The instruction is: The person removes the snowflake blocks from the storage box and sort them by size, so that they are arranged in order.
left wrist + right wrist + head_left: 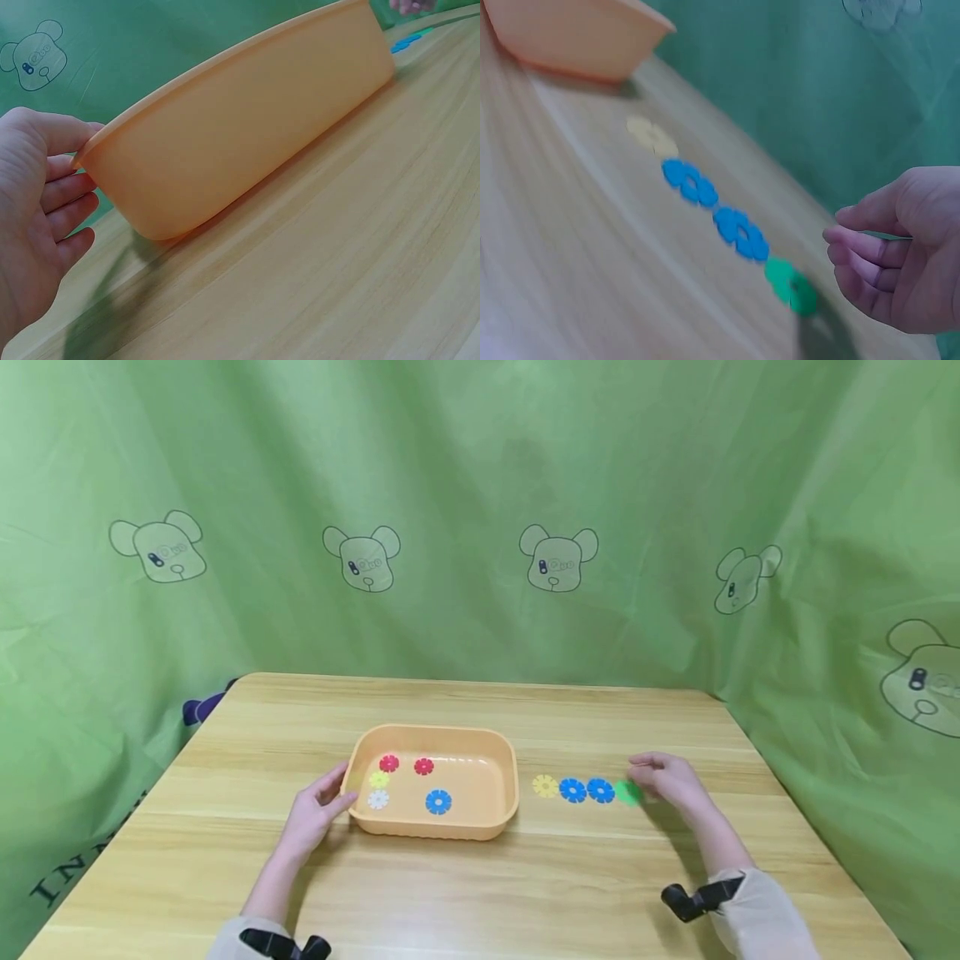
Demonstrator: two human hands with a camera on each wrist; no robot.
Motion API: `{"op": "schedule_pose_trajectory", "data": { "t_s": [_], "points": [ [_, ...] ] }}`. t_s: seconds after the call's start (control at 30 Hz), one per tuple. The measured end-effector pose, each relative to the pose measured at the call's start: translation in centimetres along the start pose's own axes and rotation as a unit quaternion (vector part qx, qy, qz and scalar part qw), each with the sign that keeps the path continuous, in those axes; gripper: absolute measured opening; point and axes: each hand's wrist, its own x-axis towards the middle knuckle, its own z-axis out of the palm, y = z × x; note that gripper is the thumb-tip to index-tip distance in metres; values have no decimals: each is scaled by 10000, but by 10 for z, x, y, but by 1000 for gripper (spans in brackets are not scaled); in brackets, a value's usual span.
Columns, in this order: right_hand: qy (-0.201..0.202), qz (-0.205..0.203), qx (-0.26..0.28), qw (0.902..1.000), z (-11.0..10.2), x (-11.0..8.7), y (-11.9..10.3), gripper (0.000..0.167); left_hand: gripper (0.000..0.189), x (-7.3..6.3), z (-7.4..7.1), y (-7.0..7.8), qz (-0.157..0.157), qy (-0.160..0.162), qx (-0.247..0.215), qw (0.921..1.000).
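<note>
My left hand [311,814] pinches the left rim of a shallow orange plastic tray [465,829], thumb over the edge. In the left wrist view the tray's side wall [247,120] rises beside the fingers. Inside lie two red snowflake discs, a yellow one [379,779], a white one [378,799] and a blue one [438,802]. To its right, a row on the table runs from a pale yellow disc [545,786] through two blue discs to a green disc [627,792]. Just above the green disc, my right hand [900,251] hovers with loosely bent fingers, apparently holding nothing.
A wooden table [465,893] carries everything. Green cloth [465,460] printed with bear heads hangs behind it and at both sides. Something purple [201,708] shows past the table's left edge. Black straps sit on both wrists.
</note>
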Motion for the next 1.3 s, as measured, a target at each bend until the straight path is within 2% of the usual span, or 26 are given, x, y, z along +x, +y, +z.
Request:
{"op": "schedule_pose_trajectory", "data": {
  "t_s": [0.17,0.37,0.7,1.07,1.3],
  "points": [
    [-128,-315,106,9994,11,-1,-26,46,55,0,0,0,28,42,-2,10000],
    [-362,-549,658,9957,28,0,-60,43,55,2,0,-1,57,70,10,10000],
    [-882,-955,1075,9857,68,-2,-111,38,54,2,0,0,0,61,-100,9999],
    [-1442,-1087,1342,9744,124,-1,-140,39,56,0,0,0,-92,-10,-134,9999],
    [-1763,-1140,1230,9700,159,2,-160,36,56,1,-1,-1,44,-23,-95,9999]
  ]
}}
